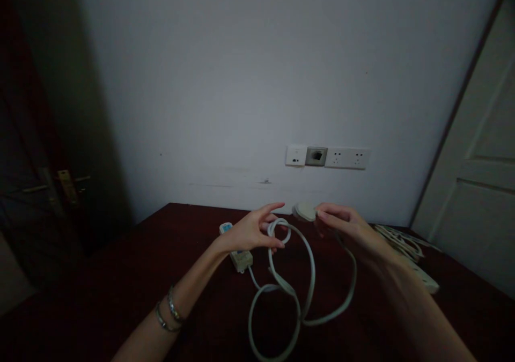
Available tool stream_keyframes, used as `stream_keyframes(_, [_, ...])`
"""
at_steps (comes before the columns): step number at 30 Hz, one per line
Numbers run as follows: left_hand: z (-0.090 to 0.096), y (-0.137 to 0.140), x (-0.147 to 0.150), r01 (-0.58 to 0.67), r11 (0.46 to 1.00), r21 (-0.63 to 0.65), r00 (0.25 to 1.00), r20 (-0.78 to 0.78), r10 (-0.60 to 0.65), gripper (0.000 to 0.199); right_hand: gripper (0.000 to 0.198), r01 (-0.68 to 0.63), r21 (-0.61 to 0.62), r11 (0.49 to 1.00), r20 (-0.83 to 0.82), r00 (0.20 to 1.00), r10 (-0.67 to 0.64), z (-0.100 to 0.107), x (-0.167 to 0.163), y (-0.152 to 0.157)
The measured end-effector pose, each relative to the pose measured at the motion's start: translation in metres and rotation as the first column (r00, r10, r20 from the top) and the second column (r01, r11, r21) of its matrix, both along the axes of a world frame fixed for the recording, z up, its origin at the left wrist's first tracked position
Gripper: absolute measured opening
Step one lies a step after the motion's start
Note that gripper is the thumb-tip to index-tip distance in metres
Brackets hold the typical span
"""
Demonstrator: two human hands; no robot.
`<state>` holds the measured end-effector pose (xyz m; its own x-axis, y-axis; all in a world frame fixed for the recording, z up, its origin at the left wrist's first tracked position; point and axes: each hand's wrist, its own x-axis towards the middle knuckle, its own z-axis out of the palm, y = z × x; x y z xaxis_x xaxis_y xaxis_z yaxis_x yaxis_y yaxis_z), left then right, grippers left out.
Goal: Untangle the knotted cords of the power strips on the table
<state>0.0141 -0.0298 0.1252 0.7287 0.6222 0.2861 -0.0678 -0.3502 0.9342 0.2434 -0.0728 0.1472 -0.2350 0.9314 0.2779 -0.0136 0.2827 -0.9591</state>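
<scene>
A white power cord (311,265) hangs in loose loops between my two hands and down over the dark red table. My left hand (257,230) has a small loop of this cord at its thumb and lower fingers, while its index finger stretches out free. In the fingertips of my right hand (341,220) is the cord's white plug (304,212), held above the table and turned toward the left hand. Behind my left wrist lies a white power strip (241,260), partly hidden, with the cord running out of its near end.
On the right of the table (193,308), a second white power strip (426,280) lies beside a bundled white cord (400,242), partly behind my right forearm. Wall sockets (346,158) sit above the table's back edge. Doors stand at left and right.
</scene>
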Motion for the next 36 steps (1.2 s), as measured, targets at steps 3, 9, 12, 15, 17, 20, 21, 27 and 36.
stream_keyframes(3, [0.002,-0.003,0.001,-0.021,1.000,0.009,1.000,0.006,0.021,0.082,0.025,-0.065,-0.041,0.997,-0.032,0.997,0.064,-0.002,-0.001,-0.001])
stream_keyframes(9, [0.002,-0.001,0.001,-0.080,0.996,0.038,0.996,0.028,0.079,0.082,0.024,-0.163,-0.115,0.980,-0.045,0.986,0.159,-0.006,-0.008,0.000])
stream_keyframes(12, [0.002,-0.001,0.002,-0.095,0.995,0.042,0.995,0.026,0.094,0.082,0.023,-0.166,-0.183,0.969,-0.087,0.985,0.152,-0.009,-0.013,0.004])
stream_keyframes(15, [0.002,-0.003,0.004,-0.096,0.994,0.053,0.995,0.037,0.094,0.081,0.023,-0.153,-0.182,0.971,-0.062,0.988,0.144,-0.014,-0.018,0.007])
stream_keyframes(17, [0.002,-0.004,0.006,-0.112,0.992,0.053,0.992,0.067,0.108,0.080,0.024,-0.117,-0.157,0.981,-0.059,0.992,0.108,-0.017,-0.020,0.009])
stream_keyframes(20, [0.000,-0.002,0.007,-0.143,0.989,-0.024,0.980,0.139,0.145,0.079,0.025,-0.072,-0.153,0.986,-0.087,0.994,0.059,-0.018,-0.021,0.011])
stream_keyframes(21, [0.000,-0.001,0.008,-0.145,0.987,-0.069,0.976,0.156,0.154,0.077,0.024,-0.065,-0.152,0.986,-0.094,0.994,0.051,-0.018,-0.021,0.011])
stream_keyframes(27, [0.003,0.002,0.006,-0.112,0.952,-0.284,0.990,0.049,0.131,0.033,0.023,-0.004,-0.078,0.997,-0.076,0.997,-0.002,-0.021,-0.018,0.014])
stream_keyframes(36, [0.006,-0.001,0.005,-0.259,0.936,-0.236,0.966,-0.049,0.255,0.033,0.026,0.089,0.160,0.983,0.363,0.921,-0.143,-0.015,-0.022,0.003])
